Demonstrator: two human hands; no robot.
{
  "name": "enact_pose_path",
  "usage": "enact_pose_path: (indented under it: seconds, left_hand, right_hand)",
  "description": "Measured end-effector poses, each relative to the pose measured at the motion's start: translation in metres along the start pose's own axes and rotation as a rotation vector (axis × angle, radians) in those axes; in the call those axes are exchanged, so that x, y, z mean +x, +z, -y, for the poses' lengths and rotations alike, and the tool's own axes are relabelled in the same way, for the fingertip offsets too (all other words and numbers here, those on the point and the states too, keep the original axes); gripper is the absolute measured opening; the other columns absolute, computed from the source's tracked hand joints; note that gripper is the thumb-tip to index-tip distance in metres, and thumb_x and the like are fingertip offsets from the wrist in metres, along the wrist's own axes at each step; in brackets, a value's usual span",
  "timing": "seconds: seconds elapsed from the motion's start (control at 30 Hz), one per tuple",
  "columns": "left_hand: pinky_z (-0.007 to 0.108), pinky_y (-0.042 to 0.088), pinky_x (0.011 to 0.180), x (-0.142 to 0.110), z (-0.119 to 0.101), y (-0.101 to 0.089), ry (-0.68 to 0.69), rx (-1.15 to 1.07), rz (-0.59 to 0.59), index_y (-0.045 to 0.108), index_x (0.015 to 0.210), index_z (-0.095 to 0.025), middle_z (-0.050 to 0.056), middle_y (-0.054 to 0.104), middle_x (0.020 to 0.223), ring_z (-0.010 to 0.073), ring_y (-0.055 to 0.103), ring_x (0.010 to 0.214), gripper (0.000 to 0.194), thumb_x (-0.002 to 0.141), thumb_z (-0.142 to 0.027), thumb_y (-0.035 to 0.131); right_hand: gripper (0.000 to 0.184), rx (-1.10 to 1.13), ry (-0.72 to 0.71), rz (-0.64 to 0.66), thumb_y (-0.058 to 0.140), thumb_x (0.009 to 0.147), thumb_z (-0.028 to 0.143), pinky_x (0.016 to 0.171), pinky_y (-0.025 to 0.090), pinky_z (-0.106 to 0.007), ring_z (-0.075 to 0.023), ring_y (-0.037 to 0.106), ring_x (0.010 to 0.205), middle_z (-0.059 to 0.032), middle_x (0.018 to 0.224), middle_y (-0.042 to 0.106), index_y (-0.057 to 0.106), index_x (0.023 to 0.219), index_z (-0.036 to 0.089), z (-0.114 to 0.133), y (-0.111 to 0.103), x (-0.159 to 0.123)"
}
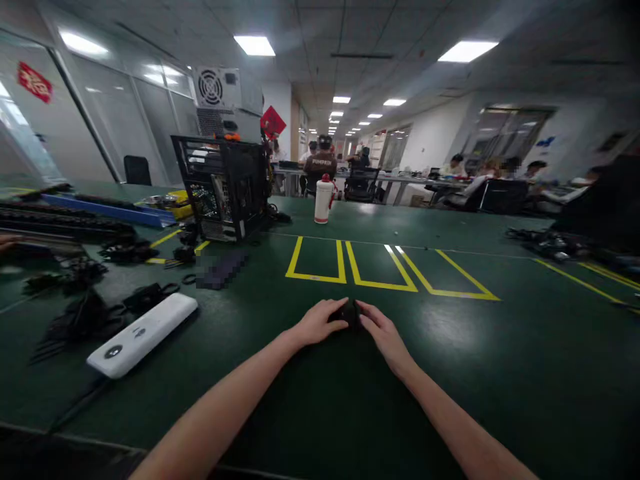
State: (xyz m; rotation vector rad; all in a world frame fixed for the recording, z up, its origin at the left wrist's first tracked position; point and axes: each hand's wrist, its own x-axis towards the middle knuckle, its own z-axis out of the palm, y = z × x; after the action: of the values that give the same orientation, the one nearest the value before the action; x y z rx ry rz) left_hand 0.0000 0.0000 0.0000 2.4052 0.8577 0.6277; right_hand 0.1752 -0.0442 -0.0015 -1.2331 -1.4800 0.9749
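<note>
Both hands meet over the middle of the dark green table (310,400), around a small black object (351,313) whose kind I cannot make out. My left hand (320,320) grips its left side between thumb and fingers. From the right, my right hand (383,330) pinches the opposite side the same way. The hands partly cover the object, and its dark colour blends into the table. Just beyond the hands, yellow tape outlines (383,285) mark several open-ended boxes on the tabletop.
To the left lie a white power-bank-like device (145,333) with a cable, bundled black cables (85,313) and a dark flat item (223,270). An open computer case (225,190) and a white bottle with a red lid (324,201) stand farther back. More cables (545,243) lie right.
</note>
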Motion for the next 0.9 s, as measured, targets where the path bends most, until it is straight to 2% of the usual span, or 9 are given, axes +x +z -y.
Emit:
enact_pose_path:
  seconds: [0.1,0.17,0.27,0.47,0.67,0.9]
  left_hand:
    - [0.041,0.031,0.088,-0.006,-0.013,0.008,-0.049,0.070,-0.052,0.015,0.130,-0.018,0.012,0.043,0.119,0.0268,0.039,0.106,0.080,0.069,-0.054,0.051]
    - [0.044,0.031,0.087,-0.007,-0.020,0.012,-0.109,0.105,-0.103,0.017,0.129,-0.016,0.014,0.042,0.118,0.0301,0.037,0.107,0.089,0.062,-0.059,0.055]
    - [0.041,0.035,0.084,-0.005,-0.025,0.015,-0.151,0.090,-0.126,0.020,0.128,-0.018,0.013,0.042,0.117,0.0282,0.041,0.104,0.081,0.065,-0.056,0.053]
    - [0.040,0.035,0.087,0.003,-0.026,0.008,-0.028,0.032,-0.047,0.018,0.127,-0.023,0.008,0.040,0.121,0.0256,0.040,0.108,0.076,0.066,-0.045,0.058]
    - [0.035,0.040,0.080,-0.001,-0.023,0.005,0.014,-0.074,0.018,0.030,0.119,-0.021,0.008,0.045,0.111,0.0227,0.046,0.098,0.064,0.065,-0.038,0.060]
    - [0.035,0.040,0.079,-0.007,-0.018,0.010,0.069,-0.124,0.024,0.031,0.117,-0.021,0.007,0.044,0.108,0.0217,0.046,0.096,0.059,0.067,-0.036,0.059]
  right_hand:
    - [0.033,0.028,0.015,0.032,0.048,0.074,0.027,0.094,0.033,-0.034,-0.0175,0.049,0.103,-0.0048,0.108,0.054,0.050,0.106,0.020,0.004,-0.003,-0.002]
    - [0.034,0.041,0.025,0.052,0.049,0.073,0.026,0.094,0.034,-0.035,-0.0176,0.049,0.103,-0.0047,0.109,0.054,0.050,0.106,0.020,0.005,-0.004,-0.003]
    - [0.034,0.042,0.033,0.069,0.048,0.073,0.025,0.093,0.035,-0.035,-0.0174,0.049,0.103,-0.0039,0.110,0.054,0.049,0.107,0.021,0.004,-0.005,-0.003]
    - [0.031,0.036,0.029,0.097,0.049,0.073,0.023,0.093,0.035,-0.037,-0.0169,0.050,0.102,-0.0029,0.106,0.056,0.051,0.104,0.022,0.002,-0.008,-0.003]
    - [0.031,0.062,0.050,0.134,0.054,0.071,0.027,0.088,0.039,-0.038,-0.0172,0.052,0.097,-0.0042,0.104,0.055,0.050,0.101,0.022,0.007,-0.011,-0.013]
    - [0.030,0.109,0.031,0.167,0.058,0.067,0.026,0.085,0.040,-0.036,-0.0158,0.054,0.091,-0.0031,0.097,0.056,0.052,0.095,0.020,0.004,-0.007,-0.018]
